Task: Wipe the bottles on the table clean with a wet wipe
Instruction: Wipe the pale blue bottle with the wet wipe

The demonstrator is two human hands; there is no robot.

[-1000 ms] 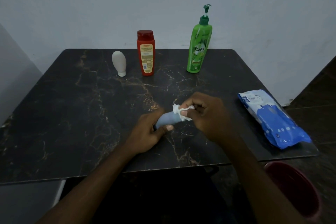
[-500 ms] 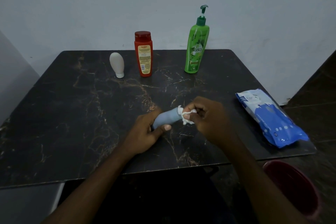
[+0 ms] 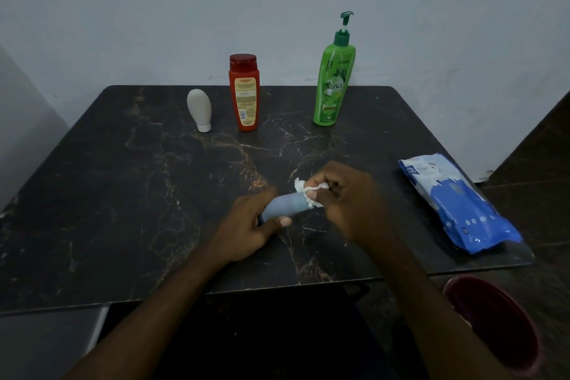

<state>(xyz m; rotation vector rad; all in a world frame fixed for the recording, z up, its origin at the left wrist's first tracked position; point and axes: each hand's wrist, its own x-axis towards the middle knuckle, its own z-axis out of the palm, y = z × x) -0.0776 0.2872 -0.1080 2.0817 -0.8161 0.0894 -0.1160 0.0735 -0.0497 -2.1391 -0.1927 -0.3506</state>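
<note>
Where left grip (image 3: 246, 225) and right grip (image 3: 348, 200) meet: blue bottle (image 3: 285, 205), held slantwise over the counter (image 3: 123, 194).
Left grip: fingers and thumb curled round the bottle's near end.
Right grip: pinches a bunched white wet wipe (image 3: 303, 190) against the bottle's far end.
Beyond the grips: white bottle (image 3: 199, 109), red bottle (image 3: 245, 92), green pump bottle (image 3: 333, 86), upright.
Right of the right grip: blue wipe pack (image 3: 456, 203).

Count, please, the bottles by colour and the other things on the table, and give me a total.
blue bottle: 1
white bottle: 1
red bottle: 1
green pump bottle: 1
wet wipe: 1
pack of wipes: 1
Total: 6
</note>
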